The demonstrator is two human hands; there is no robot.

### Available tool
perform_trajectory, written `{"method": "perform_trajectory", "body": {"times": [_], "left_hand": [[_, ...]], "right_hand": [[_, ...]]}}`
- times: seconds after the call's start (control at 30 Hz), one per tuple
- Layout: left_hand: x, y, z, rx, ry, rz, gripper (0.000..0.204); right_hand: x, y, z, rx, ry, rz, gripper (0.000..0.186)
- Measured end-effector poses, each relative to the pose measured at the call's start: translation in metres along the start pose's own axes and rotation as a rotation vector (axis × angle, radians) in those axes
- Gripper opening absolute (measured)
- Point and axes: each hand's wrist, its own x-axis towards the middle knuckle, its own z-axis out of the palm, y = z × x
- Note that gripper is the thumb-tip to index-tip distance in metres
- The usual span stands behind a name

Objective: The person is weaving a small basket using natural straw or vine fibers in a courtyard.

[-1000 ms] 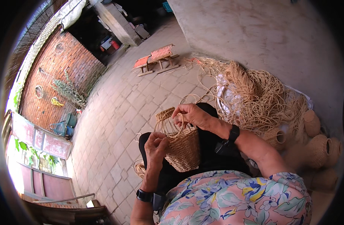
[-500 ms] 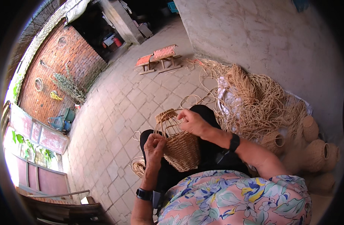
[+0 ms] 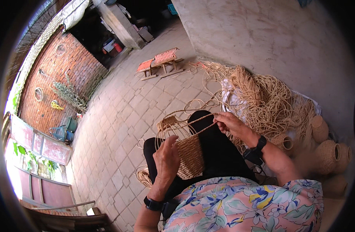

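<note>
Head view: cord (image 3: pixel 207 128) is pinched by the right hand (image 3: pixel 232 124), right of the woven basket (image 3: pixel 190 156); the left hand (image 3: pixel 167 157) is placed alongside, its grip unclear.

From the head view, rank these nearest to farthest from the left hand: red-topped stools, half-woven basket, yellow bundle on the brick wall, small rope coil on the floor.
1. Half-woven basket: just right of the left hand.
2. Small rope coil: lower left, on the floor.
3. Red-topped stools: ahead, upper middle.
4. Yellow bundle: far left, on the brick wall.
</note>
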Motion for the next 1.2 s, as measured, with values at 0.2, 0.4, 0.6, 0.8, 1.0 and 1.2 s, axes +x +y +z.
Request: {"method": "perform_trajectory", "body": {"times": [0.2, 0.4, 0.6, 0.8, 1.0, 1.2], "left_hand": [[0.005, 0.002, 0.012, -0.185, -0.214, -0.26, 0.021], [0.007, -0.006, 0.011, -0.339, -0.166, -0.444, 0.021], [-0.003, -0.021, 0.003, -0.646, -0.065, -0.588, 0.018], [-0.01, -0.026, 0.001, -0.553, -0.076, -0.552, 0.02], [-0.013, -0.035, 0.001, -0.495, -0.051, -0.548, 0.018], [-0.013, -0.037, -0.001, -0.449, -0.088, -0.502, 0.015]], "right_hand": [[0.011, -0.01, 0.004, 0.165, -0.089, -0.004, 0.016], [0.037, -0.012, 0.054, -0.045, -0.352, 0.048, 0.015], [0.04, -0.003, 0.11, -0.857, -0.056, -0.516, 0.012], [0.03, 0.014, 0.133, -1.156, 0.111, -0.712, 0.017], [0.027, 0.006, 0.12, -0.679, 0.091, -0.309, 0.017], [0.001, 0.004, 0.042, -1.181, 0.218, -0.471, 0.022]]}}
